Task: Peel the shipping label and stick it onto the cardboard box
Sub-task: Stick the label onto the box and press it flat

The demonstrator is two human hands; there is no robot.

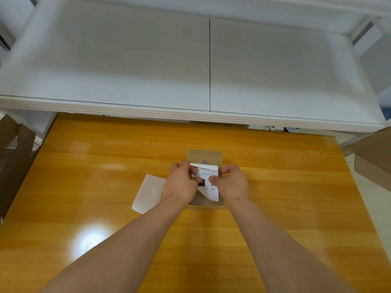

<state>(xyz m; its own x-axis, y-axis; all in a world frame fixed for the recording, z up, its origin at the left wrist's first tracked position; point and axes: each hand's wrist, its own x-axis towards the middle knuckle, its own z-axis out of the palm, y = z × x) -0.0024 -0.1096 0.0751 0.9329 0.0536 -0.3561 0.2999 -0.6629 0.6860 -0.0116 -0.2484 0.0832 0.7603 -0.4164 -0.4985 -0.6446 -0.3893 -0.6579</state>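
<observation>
A: Grip status? Both hands were on the shipping label [208,178]. Left hand [183,182] had fingers pinched together on its left edge, right hand [230,182] pinched its right edge.

B: And the label itself?

A: Held between the two grips, just above the cardboard box [204,157]. Far edge was curled back over itself, near corner hung loose. Couldn't tell whether any part was already touching the box top.

B: Backing?

A: A white sheet [148,193], likely the liner, lay on the counter [275,187] just left of the left hand.

B: Risks?

A: My read: the curled far edge could fold onto its own adhesive and crease. Uneven lowering by the two grips could land it skewed or trap bubbles. The loose near corner could tack down early. The box looked small and unrestrained, so pressing might shift it.
</observation>
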